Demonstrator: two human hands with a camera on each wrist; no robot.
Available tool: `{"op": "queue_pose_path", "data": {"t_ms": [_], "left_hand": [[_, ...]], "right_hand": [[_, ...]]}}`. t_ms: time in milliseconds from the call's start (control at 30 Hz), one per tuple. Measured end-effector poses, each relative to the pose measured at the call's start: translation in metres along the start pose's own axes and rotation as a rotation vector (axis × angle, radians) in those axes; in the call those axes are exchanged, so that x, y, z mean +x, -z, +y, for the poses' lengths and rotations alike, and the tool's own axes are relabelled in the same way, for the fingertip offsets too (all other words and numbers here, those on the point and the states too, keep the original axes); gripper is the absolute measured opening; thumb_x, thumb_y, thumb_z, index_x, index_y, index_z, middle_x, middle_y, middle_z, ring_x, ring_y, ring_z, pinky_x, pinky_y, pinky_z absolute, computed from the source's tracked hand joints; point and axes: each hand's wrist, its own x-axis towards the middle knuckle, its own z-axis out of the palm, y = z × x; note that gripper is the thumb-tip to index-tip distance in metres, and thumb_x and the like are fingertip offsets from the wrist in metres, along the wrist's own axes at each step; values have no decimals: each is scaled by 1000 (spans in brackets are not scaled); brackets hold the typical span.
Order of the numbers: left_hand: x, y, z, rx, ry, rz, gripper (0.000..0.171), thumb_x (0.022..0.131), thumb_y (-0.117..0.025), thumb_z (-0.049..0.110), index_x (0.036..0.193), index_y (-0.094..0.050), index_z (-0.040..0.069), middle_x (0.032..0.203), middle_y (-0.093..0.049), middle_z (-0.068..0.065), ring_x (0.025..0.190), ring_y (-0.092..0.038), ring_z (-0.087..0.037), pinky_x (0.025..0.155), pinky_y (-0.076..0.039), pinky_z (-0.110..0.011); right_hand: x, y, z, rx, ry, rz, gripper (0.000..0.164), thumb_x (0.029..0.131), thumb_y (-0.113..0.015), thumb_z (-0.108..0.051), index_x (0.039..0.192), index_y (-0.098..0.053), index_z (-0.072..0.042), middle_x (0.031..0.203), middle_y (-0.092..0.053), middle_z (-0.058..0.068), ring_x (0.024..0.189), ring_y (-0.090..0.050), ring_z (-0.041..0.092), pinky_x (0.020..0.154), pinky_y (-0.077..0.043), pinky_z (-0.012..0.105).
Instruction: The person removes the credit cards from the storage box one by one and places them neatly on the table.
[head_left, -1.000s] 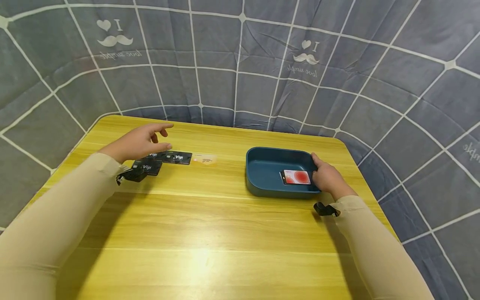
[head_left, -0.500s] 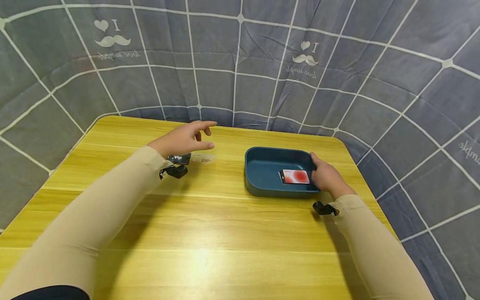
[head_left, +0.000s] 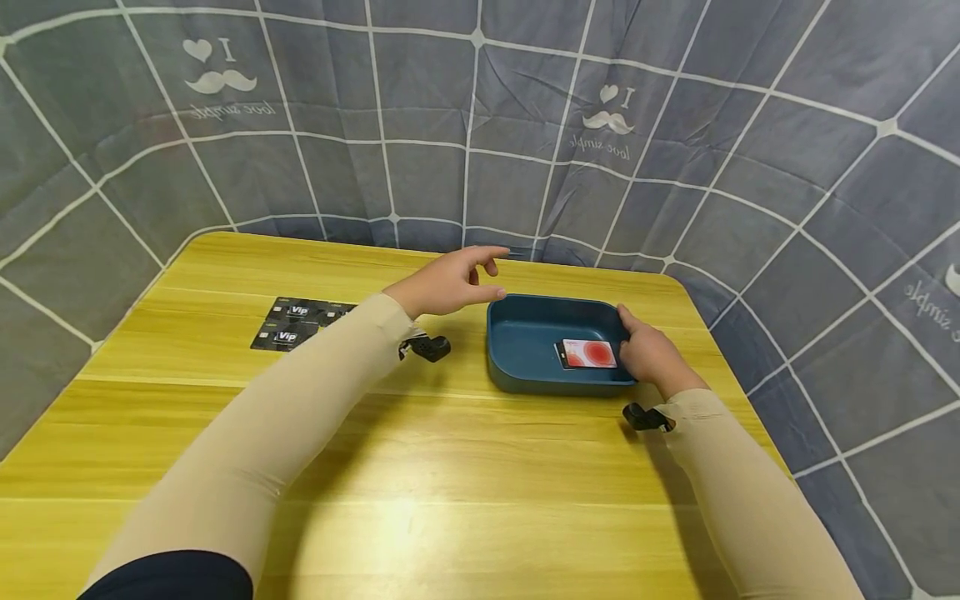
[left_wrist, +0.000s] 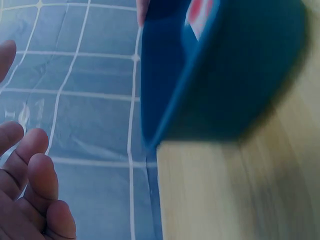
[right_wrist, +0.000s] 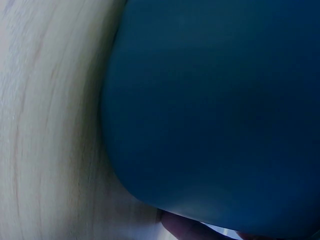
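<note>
A dark teal box (head_left: pixel 525 385) with rounded corners stands on the table's right half. Inside it lie flat cards, the top one white with a red disc (head_left: pixel 590 353). My right hand (head_left: pixel 656 358) grips the box's right wall, and in the right wrist view a finger (right_wrist: pixel 187 227) lies along the outside of that wall. My left hand (head_left: pixel 446 281) hovers by the box's far left corner, thumb and fingers apart, holding nothing; the left wrist view shows its loosely bent fingers (left_wrist: pixel 42 177) away from the box. Black "Vip" cards (head_left: pixel 288 323) lie at the left, partly behind my left sleeve.
The wooden table (head_left: pixel 450 483) ends at a far edge in front of a grey gridded curtain (head_left: pixel 420 92). Black wrist cameras sit under both sleeves, the left one (head_left: pixel 430 347) close to the box.
My left hand has moved right, from above the black cards to the box's left corner. The pale yellow card is now hidden behind the left arm. My right hand keeps its grip on the box.
</note>
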Motion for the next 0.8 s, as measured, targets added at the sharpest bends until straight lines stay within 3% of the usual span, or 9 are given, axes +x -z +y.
{"op": "queue_pose_path", "data": {"t_ms": [300,500,800], "left_hand": [[31,-32,21,-47,-40,-12,72,103,-69,39,164,-38,17,130,-55,-6,84,-55,-22,78,-47,-32],[43,-45,29,-48,-35,-23,73,102,-70,39,164,-39,16,130,-55,-5,82,-54,-21,78,-46,-31],[58,-63,33,-34,-58,-49,74,101,-70,42,163,-40,16,137,-58,-13,94,-59,-23,86,-50,-31]], "right_hand": [[0,0,0,8,-1,-1,72,106,-39,-10,171,-6,-14,167,-28,32,146,-42,51,121,-33,63],[-1,-1,0,-3,16,21,72,105,-39,-9,170,-9,-11,165,-31,32,149,-39,51,122,-32,63],[-1,0,-1,-18,15,15,71,106,-39,-10,170,-9,-11,165,-33,33,148,-40,51,122,-33,62]]}}
